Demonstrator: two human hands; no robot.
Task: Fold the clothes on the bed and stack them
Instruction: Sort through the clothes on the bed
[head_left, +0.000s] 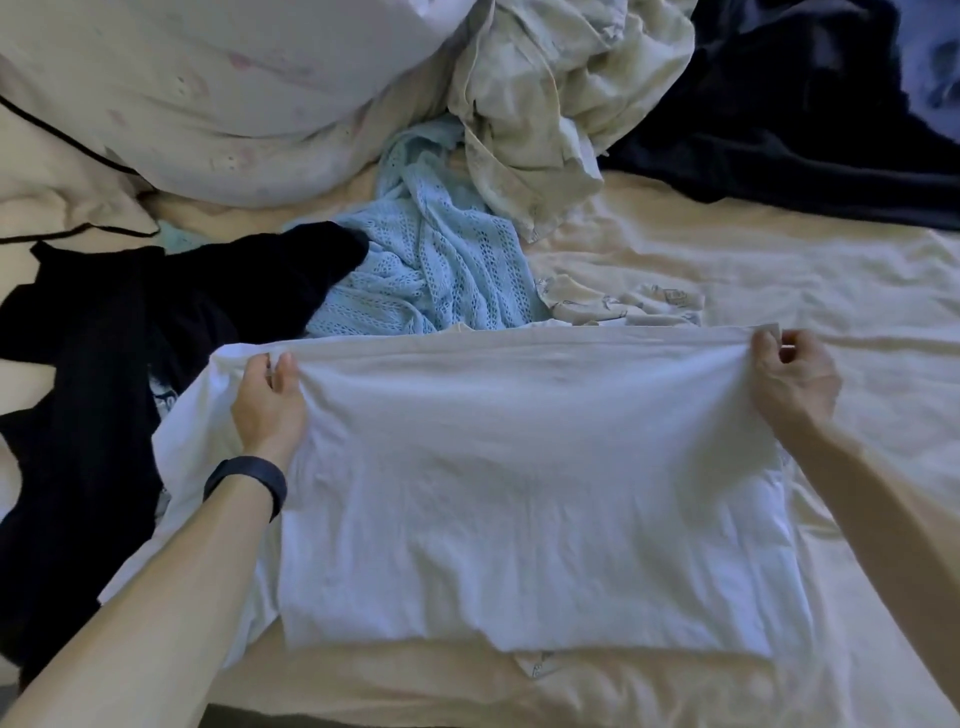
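I see the white garment (519, 493) spread flat on the bed (779, 270), at the middle of the near edge. Its lower hem lies just short of that edge. Its far edge is raised and pulled taut between both hands.

Left hand (270, 400): the fingers (284, 366) are curled and pinch the far-left corner of the fold. The thumb is on top and the cloth bunches under it. There's a dark wristband (249, 480) on that wrist.

Right hand (795, 379): the fingers (766, 345) are curled tight and pinch the far-right corner. The fabric fans out from that grip toward the centre.

Neither hand is spread; both are closed on the cloth. The hands are well apart, one at each end of the far edge, and the garment hangs between them and runs down to the near edge.

A second white layer shows beneath it on the left side; I can't tell whether it's the same piece.

Other things on the bed:
- Black garment (104, 364) along the left edge, touching the white one.
- Light blue knit (431, 270) just beyond the far edge of the fold.
- Crumpled cream garment (545, 104) further back.
- Dark navy cloth (805, 119) at the far right.
- Pillow (208, 78) at the far left.
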